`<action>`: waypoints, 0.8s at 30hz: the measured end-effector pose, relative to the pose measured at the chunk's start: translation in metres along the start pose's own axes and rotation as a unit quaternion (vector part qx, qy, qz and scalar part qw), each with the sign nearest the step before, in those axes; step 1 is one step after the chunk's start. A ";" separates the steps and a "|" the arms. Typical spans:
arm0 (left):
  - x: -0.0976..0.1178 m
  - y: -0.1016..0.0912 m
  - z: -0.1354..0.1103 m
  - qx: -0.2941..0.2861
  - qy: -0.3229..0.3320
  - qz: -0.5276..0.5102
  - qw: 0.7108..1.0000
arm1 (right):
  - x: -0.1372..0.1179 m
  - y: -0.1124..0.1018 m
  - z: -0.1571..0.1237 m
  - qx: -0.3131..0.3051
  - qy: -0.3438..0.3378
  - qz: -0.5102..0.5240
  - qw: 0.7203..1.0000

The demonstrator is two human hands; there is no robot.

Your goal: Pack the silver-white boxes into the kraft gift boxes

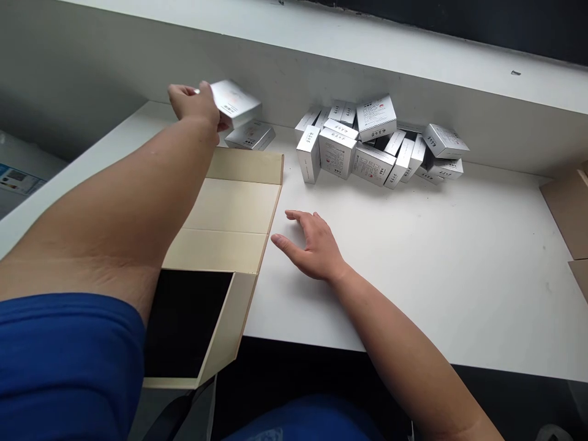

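Observation:
At the back left of the table, my left hand (195, 107) is closed on a small silver-white carton (236, 100), lifted and tilted. Just below it, another such carton (251, 135) lies flat near the wall. My right hand (315, 245) rests over the white tabletop with thumb and fingers apart, holding nothing. Between my arms a cream gift box (229, 205) lies with its hinged lid folded out flat toward the wall. Its black inside (193, 321) shows, partly covered by my left arm.
Several more silver-white cartons (337, 152) stand and lean in a loose heap along the back wall. Brown cardboard boxes (567, 211) are at the right edge of the table (459, 263). A plastic-wrapped package (27, 171) sits beyond the table's left edge.

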State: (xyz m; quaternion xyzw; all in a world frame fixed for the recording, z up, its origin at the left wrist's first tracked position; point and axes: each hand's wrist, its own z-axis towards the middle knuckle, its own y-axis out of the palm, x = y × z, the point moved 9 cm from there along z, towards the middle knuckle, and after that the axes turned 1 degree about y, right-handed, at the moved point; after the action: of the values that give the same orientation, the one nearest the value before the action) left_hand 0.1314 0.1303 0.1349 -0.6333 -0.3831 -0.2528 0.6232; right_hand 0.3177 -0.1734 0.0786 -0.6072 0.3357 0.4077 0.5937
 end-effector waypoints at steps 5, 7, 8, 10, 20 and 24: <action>-0.012 0.004 -0.018 -0.005 -0.026 0.087 0.996 | 0.001 0.000 -0.001 0.001 -0.005 0.003 1.000; -0.002 0.007 -0.025 0.002 0.031 0.190 0.981 | 0.000 0.000 -0.001 -0.001 -0.003 0.001 1.000; 0.002 0.013 -0.027 -0.012 0.053 0.242 0.969 | 0.000 0.000 -0.001 -0.002 -0.002 -0.001 1.000; 0.002 0.026 -0.029 -0.059 0.057 0.301 0.950 | -0.001 0.000 -0.001 -0.004 0.001 -0.002 1.000; 0.021 0.028 -0.051 -0.069 0.060 0.301 0.949 | 0.001 0.001 0.001 -0.009 0.004 -0.006 1.000; 0.049 -0.010 -0.064 -0.010 0.106 0.281 0.954 | 0.002 0.001 0.001 -0.003 -0.001 -0.011 1.000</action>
State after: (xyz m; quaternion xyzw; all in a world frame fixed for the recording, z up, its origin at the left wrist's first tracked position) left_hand 0.1622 0.0754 0.1862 -0.6913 -0.1185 -0.1367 0.6996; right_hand 0.3178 -0.1721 0.0767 -0.6119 0.3277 0.4027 0.5967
